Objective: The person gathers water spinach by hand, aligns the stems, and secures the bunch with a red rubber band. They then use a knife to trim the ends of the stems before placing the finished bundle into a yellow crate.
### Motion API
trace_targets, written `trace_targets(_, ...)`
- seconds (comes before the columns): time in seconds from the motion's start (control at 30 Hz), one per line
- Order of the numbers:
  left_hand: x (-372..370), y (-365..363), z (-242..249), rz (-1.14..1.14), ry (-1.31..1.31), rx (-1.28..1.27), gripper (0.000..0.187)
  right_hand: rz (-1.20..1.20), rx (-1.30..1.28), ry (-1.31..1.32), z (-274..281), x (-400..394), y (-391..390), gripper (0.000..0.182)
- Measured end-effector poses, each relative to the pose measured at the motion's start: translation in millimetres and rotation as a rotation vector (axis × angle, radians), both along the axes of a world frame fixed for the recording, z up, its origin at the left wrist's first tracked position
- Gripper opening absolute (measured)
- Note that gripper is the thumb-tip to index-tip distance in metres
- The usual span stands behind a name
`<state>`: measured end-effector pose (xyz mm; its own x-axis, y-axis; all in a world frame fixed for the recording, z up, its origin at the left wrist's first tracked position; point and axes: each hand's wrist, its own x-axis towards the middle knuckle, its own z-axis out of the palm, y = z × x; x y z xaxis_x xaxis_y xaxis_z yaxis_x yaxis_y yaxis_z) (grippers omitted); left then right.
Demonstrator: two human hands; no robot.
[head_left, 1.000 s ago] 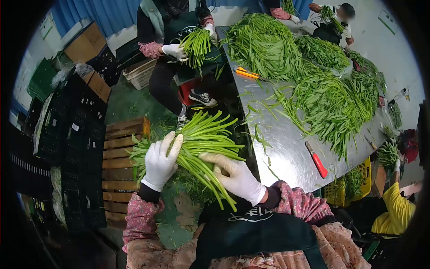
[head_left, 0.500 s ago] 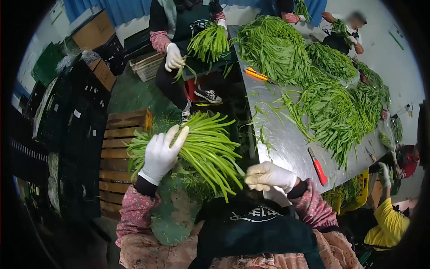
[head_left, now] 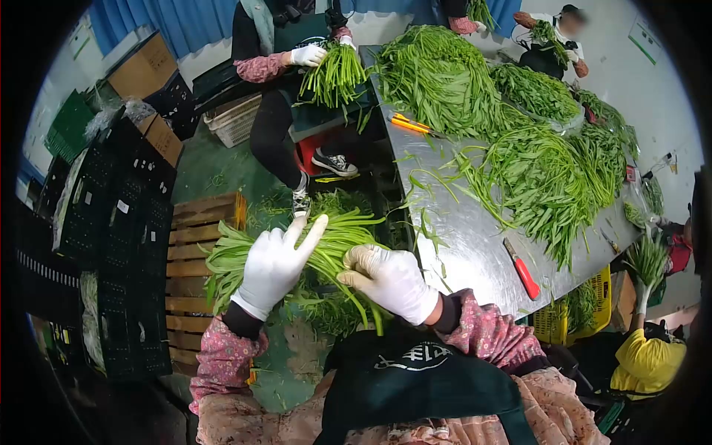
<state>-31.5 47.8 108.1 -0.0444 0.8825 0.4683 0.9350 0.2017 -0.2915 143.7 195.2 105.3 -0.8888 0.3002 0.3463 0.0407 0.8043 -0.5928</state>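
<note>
Item: bundle of green stems (head_left: 326, 252), long and thin, lying across the person's front, off the near left corner of the surface (head_left: 475, 252), above the green floor. Leafy ends fan out to the left; cut ends point right and downward.

Left hand (head_left: 273, 268), white glove: wrapped over the middle of the bundle, grip closed around the stems, forefinger lifted and pointing up-right.

Right hand (head_left: 389, 280), white glove: at the bundle's right part, fingers curled onto the stems near the cut ends; grip closed on a few of them, though how many cannot be told.

Surface: bare metal sheet, carrying a large heap of greens (head_left: 519, 148) along its far and right parts, with loose stems scattered on the near part. A red-handled knife (head_left: 523, 268) lies near the near edge, well apart from the hands. An orange-handled tool (head_left: 409, 123) lies at the far left edge, just beside the heap.

Surroundings: wooden pallet (head_left: 200, 252) on the floor to the left, black crates (head_left: 111, 245) stacked beside it. A co-worker's gloved hand (head_left: 308, 55) holds another bunch (head_left: 335, 74) at the far end. Person in a yellow top (head_left: 649, 360) at the right.
</note>
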Motion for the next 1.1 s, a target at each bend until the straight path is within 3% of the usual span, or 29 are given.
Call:
trace_targets(0.1, 3, -3, 2, 0.015, 0.005, 0.005, 0.063, 0.012, -0.219, -0.041, -5, -3, 0, 0.018)
trace_targets(0.23, 7, -4, -3, -0.006, -0.052, -0.028, 0.062, 0.206, -0.602, -0.101, -27, -6, 14, 0.016)
trace_targets(0.27, 9, -4, -4, -0.015, -0.075, -0.044, 0.062, 0.197, -0.38, -0.107, -23, 0, 17, 0.014)
trace_targets(0.37, 14, -3, -8, -0.05, -0.039, -0.107, 0.061, 0.251, -0.095, -0.175, -24, 16, 16, 0.019)
trace_targets(0.53, 8, -4, -20, -0.078, -0.027, -0.132, 0.064, 0.438, -0.095, -0.443, -12, 53, 41, 0.023)
trace_targets(0.57, 2, -6, -22, -0.068, -0.022, -0.105, 0.064, 0.49, -0.119, -0.608, -7, 64, 50, 0.029)
trace_targets(0.63, -7, -11, -27, -0.042, -0.014, -0.054, 0.062, 0.616, -0.082, -0.707, -11, 89, 68, 0.024)
trace_targets(0.73, -16, -16, -22, 0.007, -0.004, 0.0, 0.061, 0.502, 0.365, -0.926, -29, 114, 83, 0.023)
trace_targets(0.83, -22, -18, -21, 0.016, -0.022, 0.011, 0.062, 0.414, 0.251, -0.541, -13, 107, 73, 0.028)
trace_targets(0.87, -21, -17, -19, 0.013, -0.034, 0.016, 0.062, 0.405, 0.096, -0.38, -4, 93, 62, 0.032)
trace_targets(0.97, -14, -11, -12, -0.005, -0.076, 0.018, 0.063, 0.292, 0.082, -0.026, 4, 53, 30, 0.028)
trace_targets(1.1, -6, -7, -4, -0.045, -0.145, 0.006, 0.067, 0.121, 0.393, 0.075, -6, 24, 11, 0.021)
